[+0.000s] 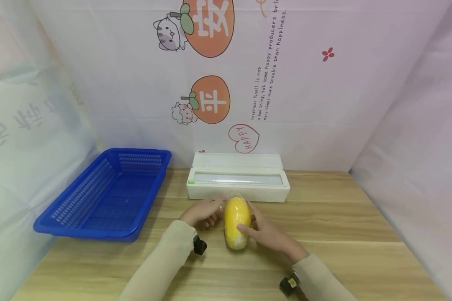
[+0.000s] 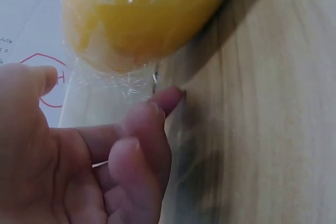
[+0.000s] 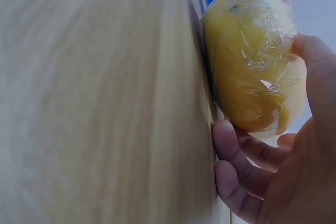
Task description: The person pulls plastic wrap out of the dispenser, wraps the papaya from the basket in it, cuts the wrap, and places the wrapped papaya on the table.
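Observation:
A yellow oval fruit [image 1: 236, 223] wrapped in cling film lies on the wooden table [image 1: 342, 234], just in front of a white cling-film dispenser box [image 1: 238, 184]. My right hand [image 1: 256, 228] cups its right side, thumb over the top and fingers curled beneath; the right wrist view shows the wrapped fruit [image 3: 252, 61] resting in that hand [image 3: 283, 182]. My left hand [image 1: 209, 214] sits at the fruit's far left end. In the left wrist view its curled fingers [image 2: 142, 145] hold the loose tail of film [image 2: 105, 98] hanging off the fruit [image 2: 142, 14].
A blue plastic basket [image 1: 83, 232] stands at the left of the table, with nothing in it. The dispenser box lies with its lid up against the back wall. Printed sheets wall in the table at the back and both sides.

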`<state>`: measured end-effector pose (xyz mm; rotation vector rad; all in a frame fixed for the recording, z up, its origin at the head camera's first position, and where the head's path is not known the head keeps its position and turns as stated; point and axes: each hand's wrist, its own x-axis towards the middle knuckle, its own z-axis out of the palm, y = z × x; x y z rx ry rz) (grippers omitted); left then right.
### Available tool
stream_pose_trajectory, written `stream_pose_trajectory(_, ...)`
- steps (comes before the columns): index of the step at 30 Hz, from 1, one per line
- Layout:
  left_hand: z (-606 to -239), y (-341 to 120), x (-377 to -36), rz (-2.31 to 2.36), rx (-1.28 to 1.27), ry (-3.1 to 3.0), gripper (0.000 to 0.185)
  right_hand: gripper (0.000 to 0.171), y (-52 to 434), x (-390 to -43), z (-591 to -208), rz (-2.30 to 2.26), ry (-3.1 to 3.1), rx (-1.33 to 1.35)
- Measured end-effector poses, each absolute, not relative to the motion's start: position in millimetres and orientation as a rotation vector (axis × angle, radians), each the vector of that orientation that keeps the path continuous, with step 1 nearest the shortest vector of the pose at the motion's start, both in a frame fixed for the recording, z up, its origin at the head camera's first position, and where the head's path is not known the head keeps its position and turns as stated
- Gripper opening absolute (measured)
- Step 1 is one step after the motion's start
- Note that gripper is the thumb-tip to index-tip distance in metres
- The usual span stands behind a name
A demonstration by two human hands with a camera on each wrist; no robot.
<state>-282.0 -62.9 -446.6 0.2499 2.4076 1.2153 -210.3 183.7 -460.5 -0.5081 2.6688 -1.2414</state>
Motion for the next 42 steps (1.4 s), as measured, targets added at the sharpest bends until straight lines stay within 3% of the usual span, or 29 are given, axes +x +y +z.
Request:
stream_pose_trajectory(4,-442.4,-59.4,-279.8,1.266,0.25,2.295,0.083,0.095,184.0,-209.9,-458.5,-1.249,2.665,-0.514)
stream_pose_trajectory(14,-451.2,-42.3,-292.8,1.478,0.325,2.1,0.058,0.088,185.4,-211.3,-462.4,-1.245,2.658,-0.534)
stream_pose_trajectory(24,-457.1,-39.4,-302.4,1.68,0.379,1.894,0.068,0.088,185.9,-210.7,-460.7,-1.255,2.63,-0.514)
stream_pose_trajectory(31,-458.8,-40.0,-303.3,1.676,0.275,1.858,0.07,0.088,186.6,-209.9,-458.8,-1.256,2.625,-0.48)
stream_pose_trajectory(42,-456.2,-30.2,-303.2,1.616,0.445,1.888,0.052,0.085,187.9,-211.3,-460.6,-1.25,2.614,-0.516)
